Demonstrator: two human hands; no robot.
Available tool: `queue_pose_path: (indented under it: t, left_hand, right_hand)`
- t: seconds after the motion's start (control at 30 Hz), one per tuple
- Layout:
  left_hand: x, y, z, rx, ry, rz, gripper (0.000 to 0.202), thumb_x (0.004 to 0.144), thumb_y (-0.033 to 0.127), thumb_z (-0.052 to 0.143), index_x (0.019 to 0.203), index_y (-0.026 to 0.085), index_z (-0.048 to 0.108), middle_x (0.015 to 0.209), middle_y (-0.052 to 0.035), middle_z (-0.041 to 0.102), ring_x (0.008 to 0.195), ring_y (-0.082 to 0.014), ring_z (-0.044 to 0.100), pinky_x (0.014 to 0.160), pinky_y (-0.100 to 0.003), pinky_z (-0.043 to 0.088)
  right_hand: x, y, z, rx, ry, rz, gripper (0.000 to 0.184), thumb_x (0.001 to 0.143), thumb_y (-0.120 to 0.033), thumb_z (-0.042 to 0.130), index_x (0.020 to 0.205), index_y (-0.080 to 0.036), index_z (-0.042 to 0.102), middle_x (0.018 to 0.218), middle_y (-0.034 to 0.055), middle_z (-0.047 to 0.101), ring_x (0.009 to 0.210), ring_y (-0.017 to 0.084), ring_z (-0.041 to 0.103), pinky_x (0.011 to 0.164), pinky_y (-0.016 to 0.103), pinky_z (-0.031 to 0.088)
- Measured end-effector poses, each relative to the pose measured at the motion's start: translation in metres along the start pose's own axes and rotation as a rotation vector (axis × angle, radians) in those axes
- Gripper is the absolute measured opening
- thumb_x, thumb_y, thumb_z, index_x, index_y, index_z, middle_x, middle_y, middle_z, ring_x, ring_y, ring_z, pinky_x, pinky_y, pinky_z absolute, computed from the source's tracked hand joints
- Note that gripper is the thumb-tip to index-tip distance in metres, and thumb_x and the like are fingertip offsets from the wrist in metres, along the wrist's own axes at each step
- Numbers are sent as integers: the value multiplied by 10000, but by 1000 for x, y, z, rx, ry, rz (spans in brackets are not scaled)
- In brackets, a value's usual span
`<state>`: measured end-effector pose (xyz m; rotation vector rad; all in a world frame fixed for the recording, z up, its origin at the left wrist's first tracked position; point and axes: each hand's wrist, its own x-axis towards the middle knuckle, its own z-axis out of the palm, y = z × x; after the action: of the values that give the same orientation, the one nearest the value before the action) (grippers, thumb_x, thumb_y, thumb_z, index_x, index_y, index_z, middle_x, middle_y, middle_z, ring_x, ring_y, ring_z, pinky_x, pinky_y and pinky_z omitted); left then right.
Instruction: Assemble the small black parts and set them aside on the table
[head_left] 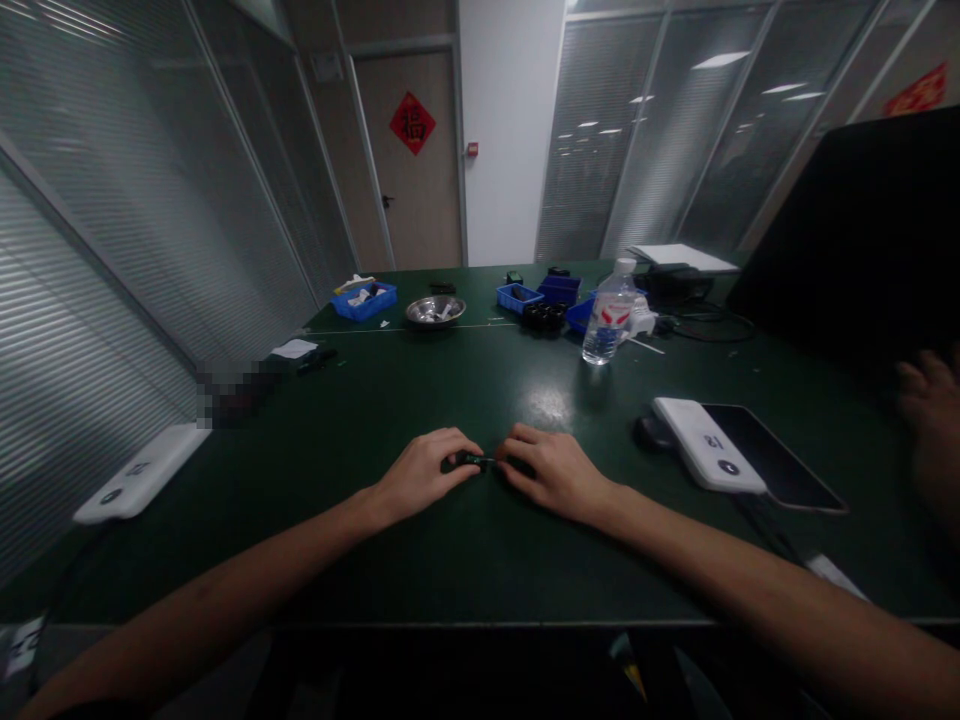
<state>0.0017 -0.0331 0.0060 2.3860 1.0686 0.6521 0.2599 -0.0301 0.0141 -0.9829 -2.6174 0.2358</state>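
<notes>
My left hand (pixel 426 470) rests low over the green tabletop, thumb and fingers closed on a small dark part (pixel 471 459) with a hint of green on it. A thin, pale end of it points toward my right hand (pixel 561 472). The right fingertips are pinched together at that end, knuckles bent and the palm hidden. Whether they grip the same part or a separate small piece is too small to make out. Both hands are close together near the middle of the table (pixel 450 570).
A water bottle (pixel 609 312) stands beyond my right hand. A white power bank (pixel 709 445) lies by a phone (pixel 772 455); another white power bank (pixel 142 474) is at left. Farther back are a metal bowl (pixel 436 321) and blue trays (pixel 364 310). Another person's hand (pixel 930 400) shows at right.
</notes>
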Motion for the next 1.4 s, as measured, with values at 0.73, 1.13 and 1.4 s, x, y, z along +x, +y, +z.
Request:
queue_pose_path:
  t: [0.73, 1.13, 1.4]
  left_hand:
    - [0, 4, -3, -14, -21, 29, 261, 982, 308, 616, 1201, 201, 710, 1049, -61, 680, 870, -169, 610, 784, -288, 484]
    - [-2, 6, -2, -137, 44, 84, 273, 962, 260, 658, 1224, 208, 714, 1085, -57, 709, 874, -153, 638, 766, -274, 491]
    - [-2, 8, -1, -140, 86, 105, 280, 958, 258, 662, 1227, 201, 715, 1074, -63, 711, 855, -153, 637, 748, -271, 503]
  right_hand:
    - [-1, 1, 1, -3, 35, -52, 209, 1025, -290, 493, 1141, -203, 645, 1039, 57, 628, 812, 153, 604, 676, 266, 419]
    - [-2, -1, -1, 128, 96, -102, 199, 1029, -260, 496, 1159, -196, 632, 1015, 53, 631, 809, 154, 610, 698, 274, 455]
    - [-2, -3, 1, 215, 130, -105, 182, 1032, -266, 504, 1144, -199, 630, 1028, 52, 637, 833, 152, 613, 738, 276, 474]
